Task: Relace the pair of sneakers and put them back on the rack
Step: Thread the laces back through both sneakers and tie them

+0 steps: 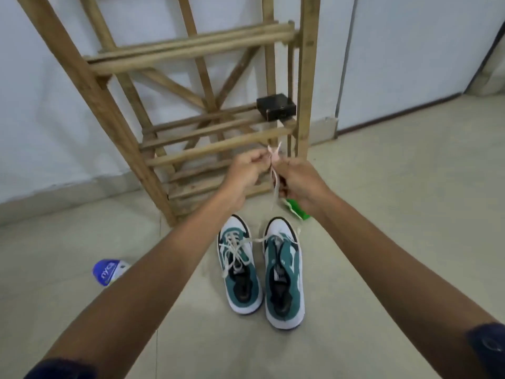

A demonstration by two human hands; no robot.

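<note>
Both hands, left hand [246,170] & right hand [297,181], pinch a white lace [275,176] w/ curled fingers above two sneakers [262,269], toes toward the rack [218,138].

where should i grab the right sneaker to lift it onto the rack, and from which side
Probably the heel collar of the right sneaker, coming from above at the near end. It stands upright on the floor with its heel toward the person, its mouth open and unlaced, so fingers can hook inside. The left sneaker crowds its inner side; both hands, left hand and right hand, hold the lace.
</note>
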